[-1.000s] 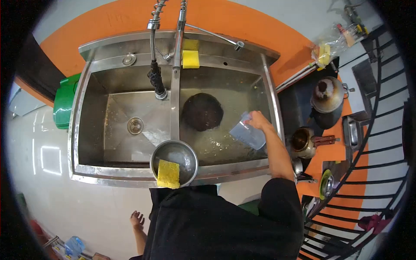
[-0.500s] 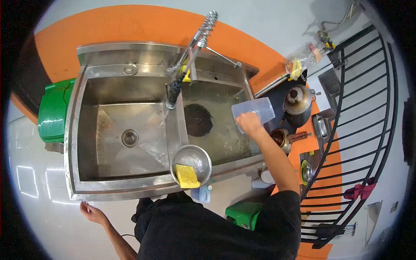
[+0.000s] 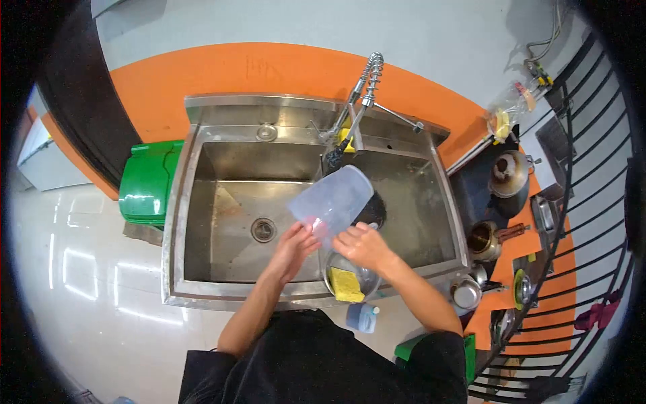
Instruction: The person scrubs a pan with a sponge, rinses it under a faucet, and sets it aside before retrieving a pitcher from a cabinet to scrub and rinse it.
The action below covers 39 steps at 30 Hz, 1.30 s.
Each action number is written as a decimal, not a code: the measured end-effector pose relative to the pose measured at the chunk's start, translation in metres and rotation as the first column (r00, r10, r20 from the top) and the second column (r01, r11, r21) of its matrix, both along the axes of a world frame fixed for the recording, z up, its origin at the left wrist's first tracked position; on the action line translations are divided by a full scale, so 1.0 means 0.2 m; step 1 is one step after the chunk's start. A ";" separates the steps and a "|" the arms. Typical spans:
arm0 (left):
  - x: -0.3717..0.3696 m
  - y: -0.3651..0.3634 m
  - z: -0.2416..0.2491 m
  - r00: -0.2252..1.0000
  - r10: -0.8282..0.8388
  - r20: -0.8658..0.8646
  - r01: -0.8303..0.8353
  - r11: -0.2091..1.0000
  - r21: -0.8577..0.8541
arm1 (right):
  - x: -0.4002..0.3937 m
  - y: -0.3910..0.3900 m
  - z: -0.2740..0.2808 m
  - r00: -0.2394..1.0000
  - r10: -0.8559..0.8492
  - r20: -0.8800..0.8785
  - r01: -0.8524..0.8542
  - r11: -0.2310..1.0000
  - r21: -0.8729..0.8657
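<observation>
Over the divider of a steel double sink (image 3: 202, 293), a translucent plastic container (image 3: 336, 195) hangs tilted, its broad end pointing away from the person and its near end between the two hands. The right hand (image 3: 367, 248) is closed on that near end at the right, fingers curled in, so the container extends forward and leftward from its knuckles. The left hand (image 3: 294, 250) is loosely open, palm turned toward the container, with its fingertips at the near left edge; whether they touch the plastic cannot be told.

Just below the right hand, a metal bowl (image 3: 369, 277) rests at the sink's front rim, partly hidden by that hand, with a yellow sponge (image 3: 346, 286) lying in it. Behind the container rises a spring-neck faucet (image 3: 370, 87). To its right, a dark round object (image 3: 377, 210) lies in the right basin, partly covered by the container. The left basin's drain (image 3: 263, 229) is left of the container.
</observation>
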<state>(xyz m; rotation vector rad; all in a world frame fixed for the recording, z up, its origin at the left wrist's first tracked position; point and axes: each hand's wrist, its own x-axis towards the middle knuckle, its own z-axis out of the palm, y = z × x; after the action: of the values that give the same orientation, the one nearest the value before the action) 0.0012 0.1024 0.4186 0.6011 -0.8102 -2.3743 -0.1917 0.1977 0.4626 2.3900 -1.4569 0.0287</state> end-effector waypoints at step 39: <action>0.07 -0.41 -1.66 0.569 0.047 0.821 0.822 -0.019 -0.569 | -0.14 1.29 -0.63 -0.274 -0.383 0.882 0.950 0.032 0.309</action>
<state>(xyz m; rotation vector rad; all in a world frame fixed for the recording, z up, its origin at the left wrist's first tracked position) 0.0149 0.0212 0.0872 0.5410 -3.0101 -1.1843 -0.2200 0.4553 0.3363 0.1932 -2.6218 1.3588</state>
